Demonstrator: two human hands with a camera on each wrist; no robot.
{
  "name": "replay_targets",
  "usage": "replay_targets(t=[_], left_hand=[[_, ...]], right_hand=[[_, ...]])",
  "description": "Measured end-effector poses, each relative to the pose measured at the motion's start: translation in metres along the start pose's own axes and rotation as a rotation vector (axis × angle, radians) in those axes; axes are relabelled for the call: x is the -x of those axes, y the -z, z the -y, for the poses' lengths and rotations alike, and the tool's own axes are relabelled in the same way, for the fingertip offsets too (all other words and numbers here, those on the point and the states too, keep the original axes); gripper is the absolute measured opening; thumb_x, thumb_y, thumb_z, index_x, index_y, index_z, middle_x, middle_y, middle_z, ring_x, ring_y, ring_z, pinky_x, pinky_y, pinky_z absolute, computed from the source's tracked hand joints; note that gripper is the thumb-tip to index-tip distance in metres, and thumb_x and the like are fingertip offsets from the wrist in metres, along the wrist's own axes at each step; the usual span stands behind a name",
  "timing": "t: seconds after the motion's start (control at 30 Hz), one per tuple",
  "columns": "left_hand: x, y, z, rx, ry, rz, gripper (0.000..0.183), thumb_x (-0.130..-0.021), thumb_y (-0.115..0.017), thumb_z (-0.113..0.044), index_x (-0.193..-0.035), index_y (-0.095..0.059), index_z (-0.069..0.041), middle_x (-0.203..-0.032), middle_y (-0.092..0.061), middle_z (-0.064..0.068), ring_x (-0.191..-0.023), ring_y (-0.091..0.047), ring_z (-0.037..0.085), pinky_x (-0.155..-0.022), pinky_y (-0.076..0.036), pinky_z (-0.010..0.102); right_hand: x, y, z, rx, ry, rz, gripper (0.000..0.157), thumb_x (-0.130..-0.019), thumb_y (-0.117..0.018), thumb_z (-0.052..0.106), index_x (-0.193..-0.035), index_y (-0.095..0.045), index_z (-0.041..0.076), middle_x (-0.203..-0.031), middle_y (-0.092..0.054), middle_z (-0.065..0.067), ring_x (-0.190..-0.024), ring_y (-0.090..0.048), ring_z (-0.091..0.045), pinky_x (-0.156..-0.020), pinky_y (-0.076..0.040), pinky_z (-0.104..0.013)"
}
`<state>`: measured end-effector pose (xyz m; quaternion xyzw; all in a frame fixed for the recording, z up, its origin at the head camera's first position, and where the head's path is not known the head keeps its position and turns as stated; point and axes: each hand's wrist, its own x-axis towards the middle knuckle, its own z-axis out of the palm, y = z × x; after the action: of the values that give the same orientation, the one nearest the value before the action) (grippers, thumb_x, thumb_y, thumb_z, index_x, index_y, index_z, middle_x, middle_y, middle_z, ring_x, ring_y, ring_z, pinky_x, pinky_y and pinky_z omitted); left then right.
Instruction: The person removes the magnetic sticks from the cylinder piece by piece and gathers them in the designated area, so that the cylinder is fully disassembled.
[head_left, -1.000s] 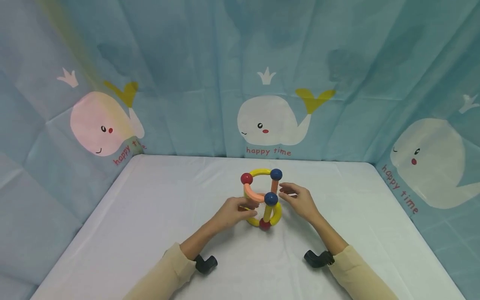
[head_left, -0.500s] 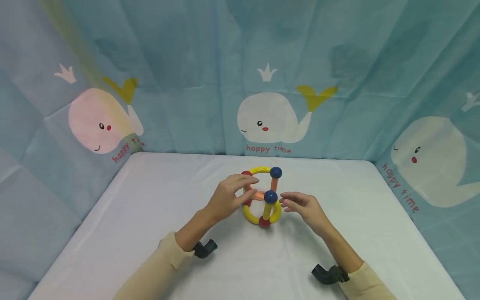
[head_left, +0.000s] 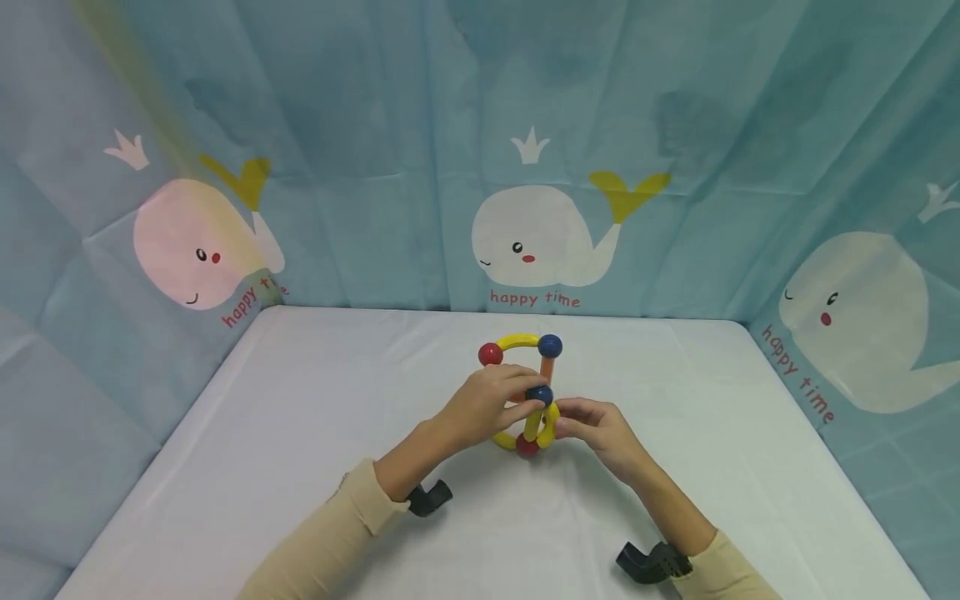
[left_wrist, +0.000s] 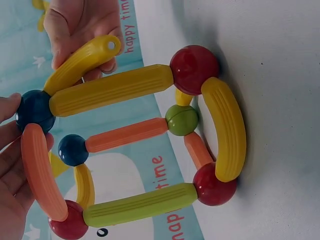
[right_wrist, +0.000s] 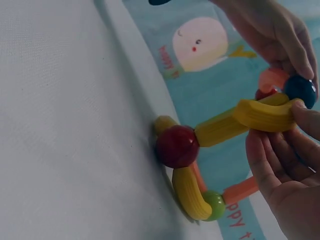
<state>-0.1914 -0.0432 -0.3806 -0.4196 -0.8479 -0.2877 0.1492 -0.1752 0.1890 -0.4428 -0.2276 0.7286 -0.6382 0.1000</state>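
Observation:
A frame of magnetic sticks and balls stands on the white table (head_left: 337, 375). My left hand (head_left: 483, 407) pinches the front upper blue ball (left_wrist: 35, 112) between thumb and fingers. My right hand (head_left: 603, 437) pinches a short curved yellow stick (right_wrist: 267, 115); one end meets that blue ball, and the other end, with a hole, is free in the left wrist view. From the same ball, a straight yellow stick (left_wrist: 112, 90) runs down to a red ball (left_wrist: 195, 70), and a curved orange stick (left_wrist: 42, 172) leads to an upper red ball (left_wrist: 70, 220).
Upright orange (left_wrist: 127, 135) and green (left_wrist: 140, 205) sticks form the other posts. A second blue ball (head_left: 550, 346) tops the back corner. Curved sticks ring the base. A whale-printed blue curtain (head_left: 375, 167) surrounds the table. Black wrist mounts (head_left: 652, 562) hang under the forearms.
My left hand rose off the frame's left side, then moved right onto the front blue ball. My right hand shifted slightly down and now meets the frame's right side.

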Motion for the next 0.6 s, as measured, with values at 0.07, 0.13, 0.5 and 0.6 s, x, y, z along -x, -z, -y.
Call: replay_targets(t=[0.07,0.13,0.5,0.6], left_hand=[[0.0,0.001,0.0,0.007,0.001,0.001,0.031,-0.086,-0.074,-0.022,-0.113,-0.071,-0.007,-0.108,-0.074,0.004,-0.098,-0.069,0.015,-0.083,-0.055,0.018],[0.0,0.001,-0.001,0.012,0.003,0.001,0.031,-0.087,-0.074,-0.022,-0.114,-0.071,-0.007,-0.108,-0.074,0.004,-0.097,-0.069,0.015,-0.082,-0.055,0.018],[-0.002,-0.001,0.0,0.016,0.021,0.006,0.029,-0.086,-0.075,-0.023,-0.112,-0.072,-0.009,-0.108,-0.074,0.003,-0.096,-0.069,0.015,-0.081,-0.055,0.018],[-0.002,-0.002,-0.001,0.025,0.02,0.01,0.03,-0.086,-0.075,-0.022,-0.113,-0.072,-0.008,-0.108,-0.074,0.003,-0.095,-0.069,0.015,-0.08,-0.054,0.017]], right_hand=[[-0.001,0.0,0.001,0.003,0.007,0.006,0.032,-0.097,-0.057,0.008,-0.122,-0.059,-0.011,-0.116,-0.069,-0.016,-0.096,-0.067,-0.007,-0.085,-0.057,-0.025],[-0.001,0.0,0.003,0.023,0.002,0.006,0.033,-0.097,-0.057,0.01,-0.122,-0.059,-0.011,-0.116,-0.067,-0.023,-0.095,-0.067,-0.006,-0.085,-0.056,-0.024],[-0.016,0.036,0.001,0.317,-0.171,-0.265,0.034,-0.093,-0.067,0.022,-0.116,-0.066,-0.003,-0.11,-0.07,-0.019,-0.091,-0.066,-0.012,-0.082,-0.055,-0.022],[-0.026,0.059,-0.003,0.467,-0.162,-0.314,0.033,-0.092,-0.068,0.021,-0.115,-0.067,-0.002,-0.109,-0.071,-0.018,-0.096,-0.066,-0.023,-0.082,-0.056,-0.03]])
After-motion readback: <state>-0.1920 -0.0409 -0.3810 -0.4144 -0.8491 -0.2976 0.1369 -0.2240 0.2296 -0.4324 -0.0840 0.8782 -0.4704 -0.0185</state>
